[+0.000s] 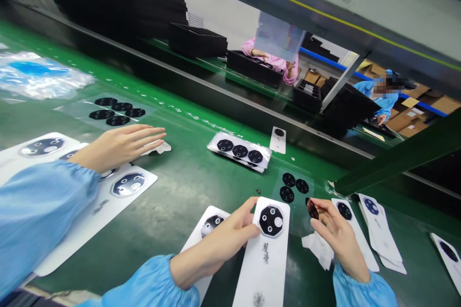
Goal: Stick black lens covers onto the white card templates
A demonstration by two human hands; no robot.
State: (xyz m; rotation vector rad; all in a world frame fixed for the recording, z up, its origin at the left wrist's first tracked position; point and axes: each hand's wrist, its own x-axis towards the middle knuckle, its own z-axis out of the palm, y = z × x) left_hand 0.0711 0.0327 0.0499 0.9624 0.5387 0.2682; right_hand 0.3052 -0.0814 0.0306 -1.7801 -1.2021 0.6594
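Observation:
My left hand (236,228) grips the upper left edge of a white phone back panel (264,268), thumb on its face. The panel carries a black octagonal camera area (267,221) with ring-edged holes and a lighter round spot. Between the thumb and fingers of my right hand (333,228) is a small dark octagonal lens cover (311,208), held tilted to the panel's right. Crumpled white tissue (320,248) lies just below that hand. Another white panel (212,220) sits partly under my left forearm. Beyond, three black octagonal covers (288,194) rest on clear film.
A co-worker's hand (120,147) reaches in from the left over white panels (126,206). Stacked strips of black covers (239,151) lie on the green bench (165,230). More panels (382,235) lie at right, near a green post (403,148). People work behind the barrier.

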